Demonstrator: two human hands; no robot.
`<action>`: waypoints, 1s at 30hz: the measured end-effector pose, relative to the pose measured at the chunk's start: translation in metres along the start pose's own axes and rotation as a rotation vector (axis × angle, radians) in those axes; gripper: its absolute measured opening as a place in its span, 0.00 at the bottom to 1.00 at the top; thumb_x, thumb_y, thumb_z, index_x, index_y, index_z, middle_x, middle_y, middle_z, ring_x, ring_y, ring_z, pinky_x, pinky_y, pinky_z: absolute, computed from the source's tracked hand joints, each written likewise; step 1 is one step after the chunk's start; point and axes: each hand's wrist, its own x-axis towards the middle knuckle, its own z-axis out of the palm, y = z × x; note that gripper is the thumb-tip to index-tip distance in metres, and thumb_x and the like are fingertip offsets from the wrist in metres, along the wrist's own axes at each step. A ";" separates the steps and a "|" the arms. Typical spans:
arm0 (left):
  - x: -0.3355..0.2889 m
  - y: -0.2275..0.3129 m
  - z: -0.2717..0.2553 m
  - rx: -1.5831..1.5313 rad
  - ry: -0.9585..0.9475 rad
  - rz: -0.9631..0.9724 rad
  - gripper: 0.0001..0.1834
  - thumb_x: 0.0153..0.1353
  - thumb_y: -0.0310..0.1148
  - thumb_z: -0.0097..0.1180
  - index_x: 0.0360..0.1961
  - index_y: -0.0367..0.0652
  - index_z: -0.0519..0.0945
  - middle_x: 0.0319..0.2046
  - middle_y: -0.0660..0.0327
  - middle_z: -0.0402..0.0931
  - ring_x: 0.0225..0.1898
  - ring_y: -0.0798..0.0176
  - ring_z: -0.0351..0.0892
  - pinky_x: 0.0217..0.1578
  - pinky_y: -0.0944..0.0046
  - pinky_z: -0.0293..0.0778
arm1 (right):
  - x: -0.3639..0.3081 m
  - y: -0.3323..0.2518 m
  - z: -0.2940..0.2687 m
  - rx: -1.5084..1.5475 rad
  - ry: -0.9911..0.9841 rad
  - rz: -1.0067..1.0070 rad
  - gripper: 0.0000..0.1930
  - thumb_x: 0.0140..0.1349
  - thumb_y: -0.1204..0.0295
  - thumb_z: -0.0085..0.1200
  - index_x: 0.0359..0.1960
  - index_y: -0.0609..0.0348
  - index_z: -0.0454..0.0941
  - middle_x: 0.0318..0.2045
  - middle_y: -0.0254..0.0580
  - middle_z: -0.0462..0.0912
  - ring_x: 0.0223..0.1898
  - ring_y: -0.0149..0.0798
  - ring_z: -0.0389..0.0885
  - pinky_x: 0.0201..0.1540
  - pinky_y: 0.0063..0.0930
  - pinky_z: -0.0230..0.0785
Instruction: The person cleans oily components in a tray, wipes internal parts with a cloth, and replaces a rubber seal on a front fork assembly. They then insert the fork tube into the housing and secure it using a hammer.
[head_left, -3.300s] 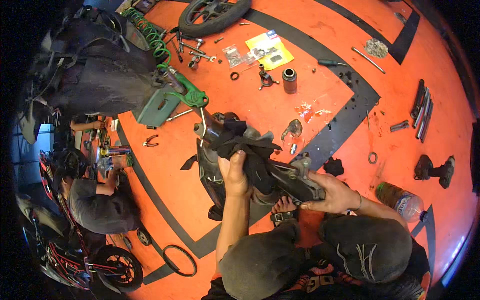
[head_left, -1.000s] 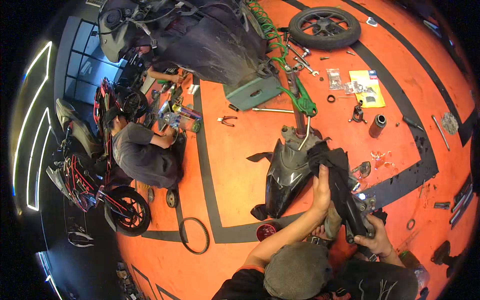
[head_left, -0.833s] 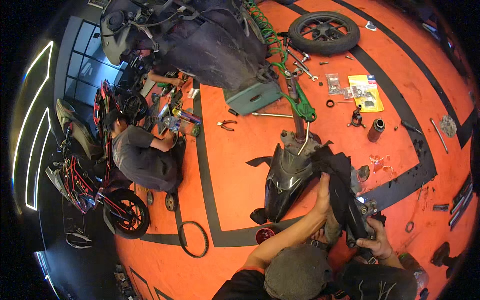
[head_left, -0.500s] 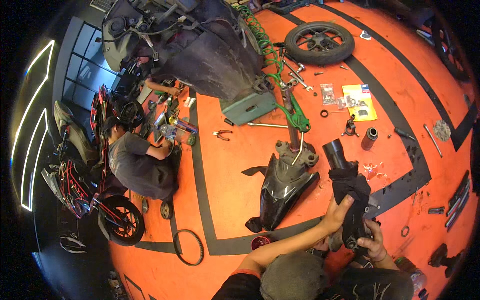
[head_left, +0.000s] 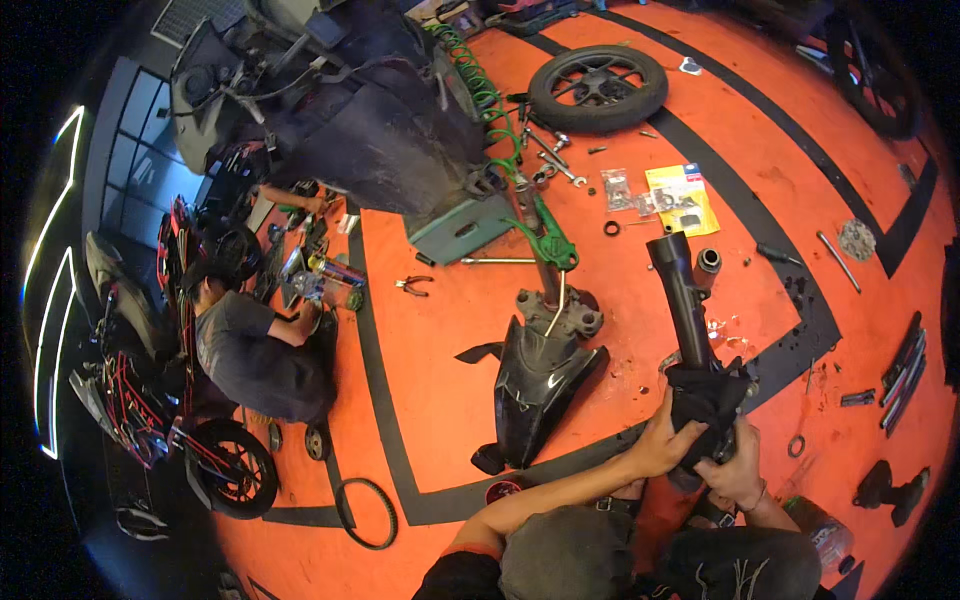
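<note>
A black motorcycle fork leg (head_left: 681,305) points away from me, tilted, its far end raised over the orange floor. Black cloth (head_left: 697,393) is bunched round its near part. My left hand (head_left: 664,440) grips the cloth and leg from the left, fingers wrapped. From the right, my right hand (head_left: 738,467) closes on the same cloth near the bottom end. The near end of the leg is hidden by cloth and hands. Just beyond it stands a short dark cylinder (head_left: 708,262). A black front fender (head_left: 540,400) lies to the left.
A partly stripped motorcycle (head_left: 350,140) stands at the far left, with a coiled green hose (head_left: 480,80) beside it. A wheel (head_left: 597,88), wrenches (head_left: 560,168) and a yellow packet (head_left: 683,200) lie farther off. A person (head_left: 260,340) crouches at the left. Metal rods (head_left: 903,375) lie right.
The cloth and both hands have moved down toward the near end, baring more of the fork leg. Its far end now reaches farther away. The whole view has shifted slightly.
</note>
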 end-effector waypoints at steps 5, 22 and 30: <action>0.007 0.020 -0.014 0.029 0.095 0.033 0.16 0.74 0.39 0.46 0.49 0.35 0.76 0.38 0.57 0.79 0.39 0.62 0.77 0.43 0.60 0.73 | -0.008 0.007 -0.008 0.076 -0.158 0.217 0.31 0.47 0.73 0.66 0.55 0.70 0.71 0.43 0.50 0.80 0.46 0.35 0.79 0.51 0.31 0.71; 0.029 0.039 -0.017 -0.618 0.045 -0.287 0.36 0.71 0.58 0.43 0.68 0.41 0.62 0.61 0.54 0.70 0.61 0.54 0.71 0.63 0.52 0.66 | 0.001 -0.011 -0.022 -0.263 -0.049 0.119 0.35 0.49 0.62 0.72 0.55 0.66 0.71 0.41 0.54 0.79 0.37 0.51 0.83 0.41 0.38 0.76; 0.035 0.044 -0.017 -0.785 0.204 -0.387 0.41 0.64 0.75 0.35 0.55 0.48 0.72 0.43 0.63 0.73 0.43 0.61 0.75 0.45 0.57 0.75 | 0.003 -0.007 -0.014 -0.289 -0.044 -0.121 0.40 0.41 0.65 0.70 0.59 0.63 0.67 0.49 0.60 0.72 0.55 0.57 0.72 0.57 0.49 0.65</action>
